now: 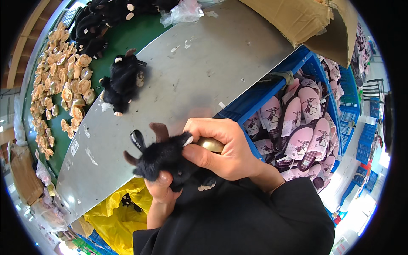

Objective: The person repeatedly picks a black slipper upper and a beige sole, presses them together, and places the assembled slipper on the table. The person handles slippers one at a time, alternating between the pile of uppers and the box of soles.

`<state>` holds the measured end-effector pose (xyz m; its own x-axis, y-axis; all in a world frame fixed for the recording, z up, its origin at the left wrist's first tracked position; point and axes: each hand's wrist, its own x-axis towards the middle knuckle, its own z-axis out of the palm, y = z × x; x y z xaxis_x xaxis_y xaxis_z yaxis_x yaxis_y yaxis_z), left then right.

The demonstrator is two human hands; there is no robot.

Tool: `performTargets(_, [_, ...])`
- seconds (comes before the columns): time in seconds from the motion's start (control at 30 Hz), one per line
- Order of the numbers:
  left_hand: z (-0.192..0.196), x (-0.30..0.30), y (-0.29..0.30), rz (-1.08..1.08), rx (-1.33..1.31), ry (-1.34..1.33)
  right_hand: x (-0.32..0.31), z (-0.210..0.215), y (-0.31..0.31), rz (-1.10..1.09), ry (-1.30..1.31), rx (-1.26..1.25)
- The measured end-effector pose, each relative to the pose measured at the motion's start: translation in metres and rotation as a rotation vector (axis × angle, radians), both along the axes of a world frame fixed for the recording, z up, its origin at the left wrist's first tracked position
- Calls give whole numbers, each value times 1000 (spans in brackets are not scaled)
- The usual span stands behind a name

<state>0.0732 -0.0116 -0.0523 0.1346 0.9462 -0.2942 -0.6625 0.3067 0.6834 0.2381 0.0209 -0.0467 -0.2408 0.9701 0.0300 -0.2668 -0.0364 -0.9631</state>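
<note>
Head view: your left grip (pixel 160 189) is clamped on the lower side of a black plush animal (pixel 159 158), which you hold up in front of your black-clothed chest, near the counter's edge. Your right grip (pixel 231 149) pinches a pale-tipped part of the same toy between thumb and forefinger, with a gold-coloured dome (pixel 211 145) tucked in the curl of the hand. Two brown horns and a black ribbon tag (pixel 137 140) stick out from the toy. Beyond it, a second black plush (pixel 122 83) lies on the grey metal counter (pixel 191 63). Farther left, a green surface (pixel 104 57) carries many gold-and-tan domes (pixel 63 76) and a heap of black plush toys (pixel 90 27). To your right, a blue crate (pixel 243 108) holds pink slippers (pixel 297 127); a yellow bag (pixel 121 221) sits at lower left.
</note>
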Motion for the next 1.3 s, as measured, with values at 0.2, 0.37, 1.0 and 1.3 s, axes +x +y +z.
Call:
performTargets(0.2, [-21, -25, -8, -162, 141, -25, 4, 3, 8, -55, -97, 131])
performTargets(0.37, [-7, -14, -2, -204, 48, 39, 5, 5, 10, -54, -132, 79])
performTargets(1.0, [11, 7, 14, 147, -51, 401, 1, 9, -17, -108, 163, -132])
performTargets(1.3, [-2, 0, -2, 125, 24, 514, -7, -8, -10, -172, -276, 228])
